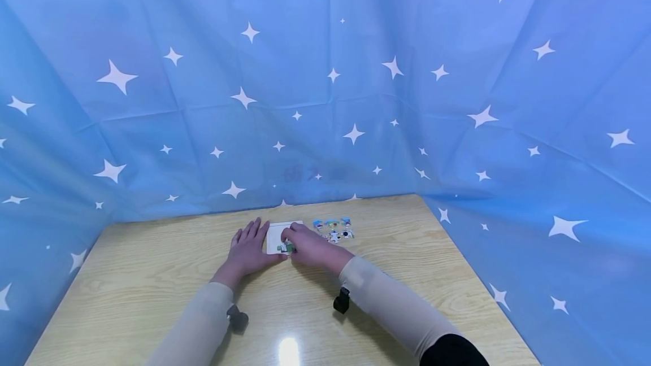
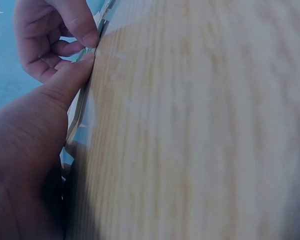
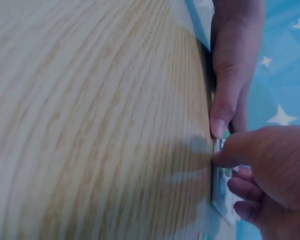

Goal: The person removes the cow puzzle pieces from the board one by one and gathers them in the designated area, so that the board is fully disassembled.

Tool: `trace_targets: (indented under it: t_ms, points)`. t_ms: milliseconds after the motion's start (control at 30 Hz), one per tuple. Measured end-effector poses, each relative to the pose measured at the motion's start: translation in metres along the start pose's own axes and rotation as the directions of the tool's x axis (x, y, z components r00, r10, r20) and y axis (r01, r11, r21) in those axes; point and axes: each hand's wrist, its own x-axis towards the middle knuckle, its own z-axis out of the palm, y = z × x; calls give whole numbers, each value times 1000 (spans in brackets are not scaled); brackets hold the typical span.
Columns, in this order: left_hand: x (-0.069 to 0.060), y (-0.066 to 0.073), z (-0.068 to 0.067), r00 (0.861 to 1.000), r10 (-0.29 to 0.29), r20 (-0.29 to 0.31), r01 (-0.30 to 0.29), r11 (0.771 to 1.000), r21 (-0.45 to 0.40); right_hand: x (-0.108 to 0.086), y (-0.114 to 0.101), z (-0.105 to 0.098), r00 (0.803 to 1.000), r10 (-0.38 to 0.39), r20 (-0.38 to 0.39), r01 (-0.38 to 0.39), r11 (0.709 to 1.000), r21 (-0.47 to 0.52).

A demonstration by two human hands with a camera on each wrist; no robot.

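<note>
A white puzzle tray (image 1: 275, 234) lies flat on the table, with green-and-white puzzle pieces (image 1: 282, 248) in its near right part. My left hand (image 1: 247, 251) rests along the tray's left side, fingers straight and spread; its thumb reaches along the near edge. From the right, my right hand (image 1: 312, 248) pinches a green puzzle piece (image 1: 291, 247) at the near right corner, largely covered by the fingers. In the right wrist view, the right thumb (image 3: 229, 152) is at the tray's rim, close to the left thumb (image 3: 222, 117).
Several loose colourful puzzle pieces (image 1: 334, 236) lie on the table to the right of the tray, partly behind the right hand. The wooden table (image 1: 168, 258) ends at a blue curtain (image 1: 295, 146) with white stars, behind and at the sides.
</note>
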Motion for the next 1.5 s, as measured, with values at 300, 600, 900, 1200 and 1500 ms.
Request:
trace_targets:
  t_ms: [300,600,900,1200,1500]
  points:
    - [2,-8,7,1000,18,-25,-18,1000,-5,-2,4,1,999,-29,-32,30,999,34]
    - [7,-15,13,999,29,-36,-29,1000,8,1,6,-3,996,-54,-67,58,997,55]
    - [9,-18,15,999,30,-30,-30,1000,4,6,10,-4,999,-15,-47,19,997,75]
    - [8,-15,14,999,22,-24,-23,1000,-15,1,11,-5,996,-25,-80,26,1000,9]
    - [5,-10,9,1000,20,-16,-20,1000,-11,-22,24,-11,991,-72,-117,82,994,78]
